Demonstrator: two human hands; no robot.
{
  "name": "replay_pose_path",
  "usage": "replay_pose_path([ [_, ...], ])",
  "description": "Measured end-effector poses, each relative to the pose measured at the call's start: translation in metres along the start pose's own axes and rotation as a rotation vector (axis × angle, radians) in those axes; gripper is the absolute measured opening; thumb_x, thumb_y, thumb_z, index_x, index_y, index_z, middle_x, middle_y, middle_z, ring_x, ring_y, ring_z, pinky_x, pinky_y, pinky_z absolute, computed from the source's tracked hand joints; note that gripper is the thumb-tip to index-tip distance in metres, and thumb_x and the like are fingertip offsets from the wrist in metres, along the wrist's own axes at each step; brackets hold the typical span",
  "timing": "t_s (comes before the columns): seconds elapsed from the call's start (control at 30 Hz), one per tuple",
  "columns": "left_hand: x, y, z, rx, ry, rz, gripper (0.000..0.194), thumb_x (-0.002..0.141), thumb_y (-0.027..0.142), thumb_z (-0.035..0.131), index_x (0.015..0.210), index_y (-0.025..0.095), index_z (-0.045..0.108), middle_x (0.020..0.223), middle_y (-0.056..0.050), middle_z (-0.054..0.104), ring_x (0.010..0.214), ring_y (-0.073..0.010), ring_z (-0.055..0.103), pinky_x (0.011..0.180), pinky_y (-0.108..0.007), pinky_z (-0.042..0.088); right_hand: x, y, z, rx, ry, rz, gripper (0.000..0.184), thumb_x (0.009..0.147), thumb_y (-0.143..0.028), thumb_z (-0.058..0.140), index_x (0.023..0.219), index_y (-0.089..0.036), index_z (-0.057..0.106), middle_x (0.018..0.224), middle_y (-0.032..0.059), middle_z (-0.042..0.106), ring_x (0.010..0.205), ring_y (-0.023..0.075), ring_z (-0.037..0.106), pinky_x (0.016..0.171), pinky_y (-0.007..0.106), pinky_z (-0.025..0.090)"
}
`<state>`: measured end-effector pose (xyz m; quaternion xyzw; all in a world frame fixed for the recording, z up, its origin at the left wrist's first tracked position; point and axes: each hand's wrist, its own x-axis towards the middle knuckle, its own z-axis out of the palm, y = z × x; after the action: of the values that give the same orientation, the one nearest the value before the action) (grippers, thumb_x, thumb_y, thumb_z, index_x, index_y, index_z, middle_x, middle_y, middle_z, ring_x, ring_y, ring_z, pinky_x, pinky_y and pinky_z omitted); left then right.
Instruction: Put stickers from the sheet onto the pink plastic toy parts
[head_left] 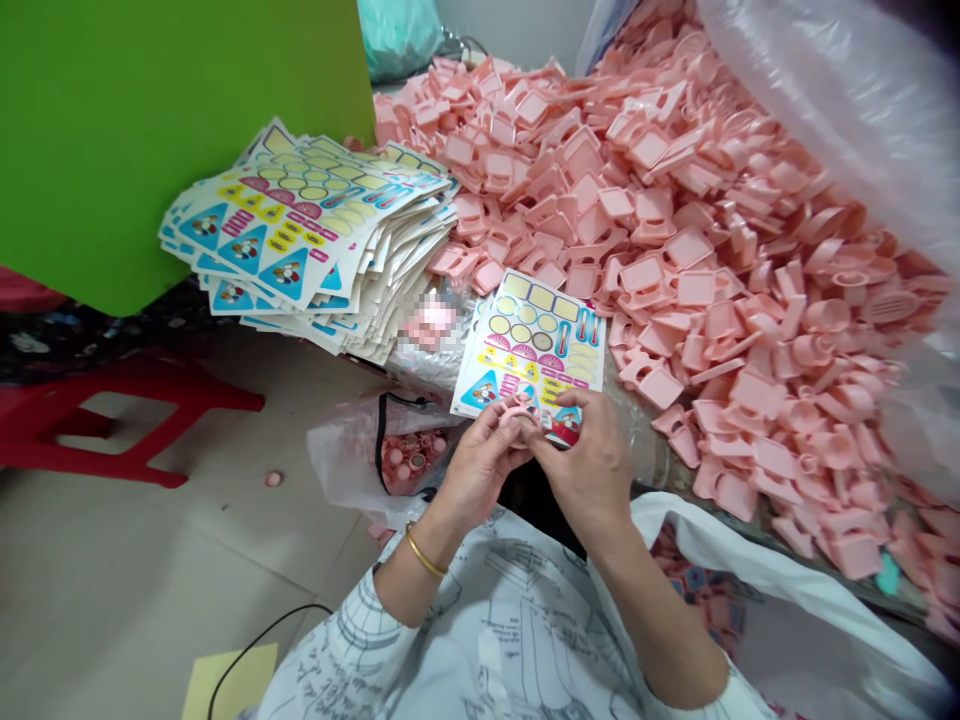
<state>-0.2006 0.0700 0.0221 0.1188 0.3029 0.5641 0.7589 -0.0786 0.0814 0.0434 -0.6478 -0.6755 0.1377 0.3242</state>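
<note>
Between my two hands is a small pink plastic piece (514, 412) with a rounded outline; my fingers partly cover it. My left hand (476, 465) pinches it between thumb and fingers from the left. From the right, the thumb of my right hand (596, 460) presses at the same piece, with the index finger curled over the sheet behind. Just beyond my hands lies a sticker sheet (529, 325) with yellow circles, pink half-rounds and blue triangles. Its lower edge is partly hidden by my fingers.
A tall stack of sticker sheets (315, 225) stands at the left. Pink plastic toy parts (637, 230) are heaped across the table's back and right. Bags with pink pieces (412, 455) hang at the front edge. A red stool (142, 420) stands on the floor.
</note>
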Motion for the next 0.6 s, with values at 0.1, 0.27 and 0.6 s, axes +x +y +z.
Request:
replay_pose_path([
  [0.1, -0.002, 0.000, -0.004, 0.055, -0.039, -0.003, 0.027, 0.083, 0.029, 0.072, 0.106, 0.017, 0.064, 0.105, -0.007, 0.070, 0.098, -0.0185, 0.067, 0.093, -0.034, 0.051, 0.002, 0.006, 0.004, 0.288, -0.125, 0.211, 0.046, 0.073, -0.049, 0.074, 0.105, -0.022, 0.055, 0.101, 0.0030, 0.063, 0.083, 0.0186, 0.062, 0.072, 0.032, 0.049],
  [0.27, -0.005, 0.001, -0.005, 0.084, -0.044, -0.039, 0.033, 0.078, 0.025, 0.076, 0.108, 0.018, 0.064, 0.106, -0.009, 0.072, 0.108, -0.0243, 0.066, 0.099, -0.043, 0.050, 0.004, 0.008, 0.005, 0.474, -0.148, 0.333, 0.048, 0.071, -0.050, 0.075, 0.105, -0.021, 0.056, 0.097, 0.0032, 0.064, 0.080, 0.0171, 0.062, 0.071, 0.030, 0.051],
  [0.6, -0.018, 0.005, -0.002, 0.045, -0.063, -0.122, 0.043, 0.064, 0.004, 0.069, 0.105, 0.017, 0.067, 0.104, -0.008, 0.072, 0.108, -0.0248, 0.065, 0.100, -0.041, 0.048, 0.012, 0.009, -0.021, 0.125, -0.355, 0.118, 0.048, 0.072, -0.053, 0.073, 0.108, -0.024, 0.062, 0.093, 0.0020, 0.068, 0.074, 0.0184, 0.064, 0.065, 0.029, 0.045],
])
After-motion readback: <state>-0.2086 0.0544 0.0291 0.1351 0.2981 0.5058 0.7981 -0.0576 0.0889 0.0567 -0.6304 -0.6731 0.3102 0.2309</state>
